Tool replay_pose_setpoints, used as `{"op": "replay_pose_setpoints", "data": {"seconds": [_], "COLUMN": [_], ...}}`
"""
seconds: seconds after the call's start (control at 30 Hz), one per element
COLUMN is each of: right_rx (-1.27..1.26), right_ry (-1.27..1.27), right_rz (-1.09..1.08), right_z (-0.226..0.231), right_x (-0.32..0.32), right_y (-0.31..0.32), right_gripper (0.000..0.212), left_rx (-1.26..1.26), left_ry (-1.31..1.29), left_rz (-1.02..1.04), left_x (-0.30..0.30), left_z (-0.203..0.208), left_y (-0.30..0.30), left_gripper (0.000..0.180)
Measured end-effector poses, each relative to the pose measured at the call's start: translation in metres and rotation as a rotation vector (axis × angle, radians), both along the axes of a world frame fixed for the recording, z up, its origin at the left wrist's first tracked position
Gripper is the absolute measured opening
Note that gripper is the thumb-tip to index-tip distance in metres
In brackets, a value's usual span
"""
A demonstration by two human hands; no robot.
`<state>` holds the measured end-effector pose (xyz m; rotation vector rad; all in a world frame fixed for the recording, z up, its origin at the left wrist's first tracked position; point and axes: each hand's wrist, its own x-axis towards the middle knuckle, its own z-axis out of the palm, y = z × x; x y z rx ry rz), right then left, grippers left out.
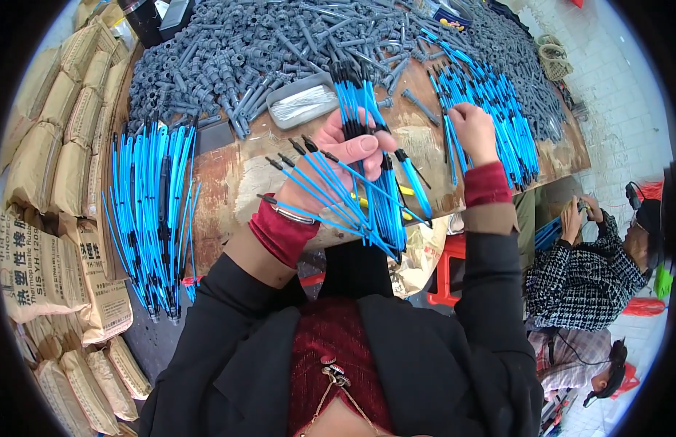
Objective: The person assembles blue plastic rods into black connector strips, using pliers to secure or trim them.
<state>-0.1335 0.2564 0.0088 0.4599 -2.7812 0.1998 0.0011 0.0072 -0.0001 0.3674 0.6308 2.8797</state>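
My left hand [336, 146] is closed around a bundle of thin blue rods with black ends [381, 207], above the table's near edge. Several of its rods fan out to the left across my wrist. To the right, my right hand [474, 132] is curled closed at the left edge of a heap of similar blue rods [507, 120]. What its fingertips pinch, if anything, is hidden. Beyond my left hand sits a shallow metal tray [306, 121] of thin white sticks.
Grey plastic tubular parts [228, 54] cover the far side of the wooden table [225, 182]. More blue rods [152, 211] overhang its left end. Stacked paper sacks [43, 269] line the left side. A red stool [448, 273] stands below; two people [582, 280] sit at right.
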Motion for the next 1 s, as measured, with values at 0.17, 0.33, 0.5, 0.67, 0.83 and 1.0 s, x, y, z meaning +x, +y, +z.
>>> {"op": "replay_pose_setpoints", "data": {"seconds": [0.17, 0.33, 0.5, 0.67, 0.83, 1.0], "right_rx": [0.331, 0.354, -0.241, -0.999, -0.742, -0.731], "right_ry": [0.022, 0.159, 0.345, -0.323, -0.332, -0.183], "right_rz": [-0.141, -0.180, 0.022, 0.493, 0.339, 0.301], "right_z": [-0.068, -0.041, 0.064, 0.094, 0.048, 0.039], "right_x": [-0.051, -0.043, 0.018, 0.109, 0.158, 0.195], "right_y": [0.017, 0.010, 0.010, -0.006, -0.056, -0.066], "right_gripper": [0.025, 0.018, 0.023, 0.023, 0.017, 0.017], "left_rx": [0.059, -0.075, -0.106, -0.113, -0.075, -0.325], "left_ry": [0.031, -0.037, -0.050, -0.082, 0.041, -0.005], "left_rz": [-0.256, -0.102, -0.062, -0.084, -0.203, 0.035], "left_x": [0.001, 0.003, -0.002, 0.004, 0.011, 0.042], "left_z": [-0.004, -0.005, -0.004, 0.003, 0.011, 0.037], "left_y": [-0.016, -0.010, -0.010, -0.012, -0.003, 0.018], "left_gripper": [0.020, 0.020, 0.021, 0.027, 0.034, 0.032]}}
